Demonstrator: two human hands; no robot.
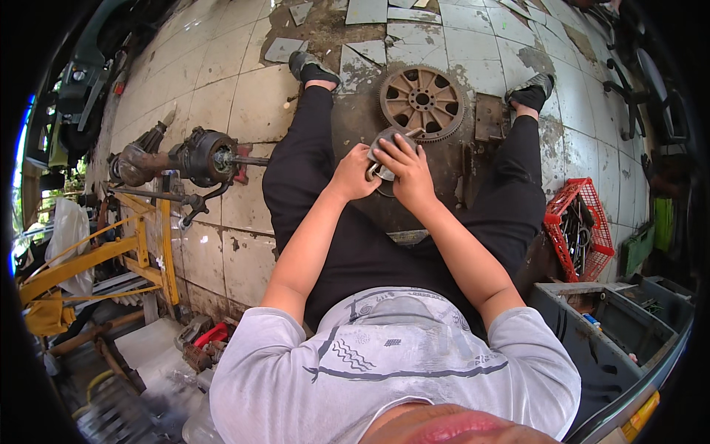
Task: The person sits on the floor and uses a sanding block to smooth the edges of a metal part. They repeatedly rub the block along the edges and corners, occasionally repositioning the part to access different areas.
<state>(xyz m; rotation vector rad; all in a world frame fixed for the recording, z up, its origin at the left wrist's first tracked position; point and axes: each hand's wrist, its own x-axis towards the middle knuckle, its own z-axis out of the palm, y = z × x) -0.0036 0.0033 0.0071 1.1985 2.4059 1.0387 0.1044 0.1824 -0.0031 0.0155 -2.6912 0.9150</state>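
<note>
Between my knees, I hold a small grey metal part with a bright curved edge at its lower left; its exact kind I cannot make out. My left hand is closed around its left side. Across its top and right side lie the fingers of my right hand, covering much of it. A thin bent tip shows just beyond the right fingers; whether it belongs to the part I cannot tell. Just past my hands, a large rusty toothed flywheel lies flat on the floor.
A rusty metal plate lies right of the flywheel. At the right are a red plastic crate of tools and a grey compartmented box. An axle assembly and a yellow metal frame occupy the left. Some floor tiles are broken.
</note>
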